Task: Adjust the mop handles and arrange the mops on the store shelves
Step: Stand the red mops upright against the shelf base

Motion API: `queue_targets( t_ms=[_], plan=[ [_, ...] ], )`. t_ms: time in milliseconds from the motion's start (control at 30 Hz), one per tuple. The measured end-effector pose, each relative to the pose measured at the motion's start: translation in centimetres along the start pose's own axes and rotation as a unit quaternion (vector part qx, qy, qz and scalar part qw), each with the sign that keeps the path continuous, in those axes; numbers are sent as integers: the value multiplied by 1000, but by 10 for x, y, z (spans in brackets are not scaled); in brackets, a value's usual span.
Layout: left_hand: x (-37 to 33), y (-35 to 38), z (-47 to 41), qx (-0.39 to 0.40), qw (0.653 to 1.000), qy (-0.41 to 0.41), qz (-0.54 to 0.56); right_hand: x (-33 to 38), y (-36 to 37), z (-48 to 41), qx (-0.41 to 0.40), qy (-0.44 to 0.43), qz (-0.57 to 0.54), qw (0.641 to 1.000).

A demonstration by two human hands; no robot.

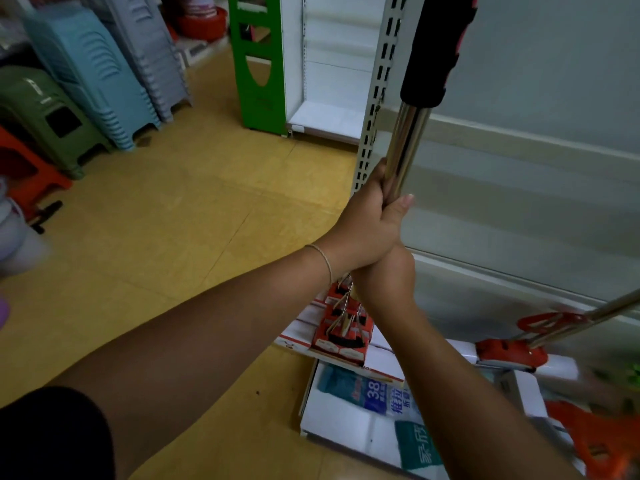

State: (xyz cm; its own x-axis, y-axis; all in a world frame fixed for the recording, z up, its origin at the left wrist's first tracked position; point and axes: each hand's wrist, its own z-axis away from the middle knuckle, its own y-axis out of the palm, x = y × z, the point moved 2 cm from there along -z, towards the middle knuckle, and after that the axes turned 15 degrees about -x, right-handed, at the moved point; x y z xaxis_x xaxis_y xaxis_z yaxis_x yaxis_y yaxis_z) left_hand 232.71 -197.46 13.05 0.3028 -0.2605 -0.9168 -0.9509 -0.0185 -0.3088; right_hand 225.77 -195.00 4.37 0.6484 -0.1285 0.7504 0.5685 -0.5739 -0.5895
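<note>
I hold one mop upright in front of the store shelf. Its shiny metal handle [407,143] ends in a black foam grip [438,46] at the top. My left hand [372,220] grips the metal pole, thumb up along it. Just below, touching it, my right hand [388,275] also grips the pole. The red and black mop head [343,332] sits on the white bottom shelf [346,434]. A second red mop head [509,351] lies further right on the shelf, its handle [602,311] leaning off to the right.
The shelf's perforated upright post [377,98] stands just left of the handle. Packaged cloths [377,393] lie on the bottom shelf, and an orange plastic part [595,441] shows at lower right. Stacked plastic stools [93,71] and a green frame [256,64] line the yellow floor [173,220].
</note>
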Motion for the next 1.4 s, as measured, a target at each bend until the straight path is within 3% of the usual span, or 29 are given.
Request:
queue_targets(
  t_ms=[300,367,500,700,1133,1400],
  plan=[
    [9,-4,2,13,1000,13,-9,-2,-3,11,-9,-57,-59,997],
    [20,-1,2,24,1000,8,-3,-17,-2,19,19,-52,-87,995],
    [62,8,13,74,996,15,-55,-53,-2,38,113,-6,-29,993],
    [112,19,32,136,984,-31,-112,-73,2,68,184,65,-11,981],
    [118,23,33,119,981,-118,-95,-62,33,82,174,106,20,979],
    [108,17,31,175,965,-127,-150,-46,8,77,195,107,31,975]
  ],
)
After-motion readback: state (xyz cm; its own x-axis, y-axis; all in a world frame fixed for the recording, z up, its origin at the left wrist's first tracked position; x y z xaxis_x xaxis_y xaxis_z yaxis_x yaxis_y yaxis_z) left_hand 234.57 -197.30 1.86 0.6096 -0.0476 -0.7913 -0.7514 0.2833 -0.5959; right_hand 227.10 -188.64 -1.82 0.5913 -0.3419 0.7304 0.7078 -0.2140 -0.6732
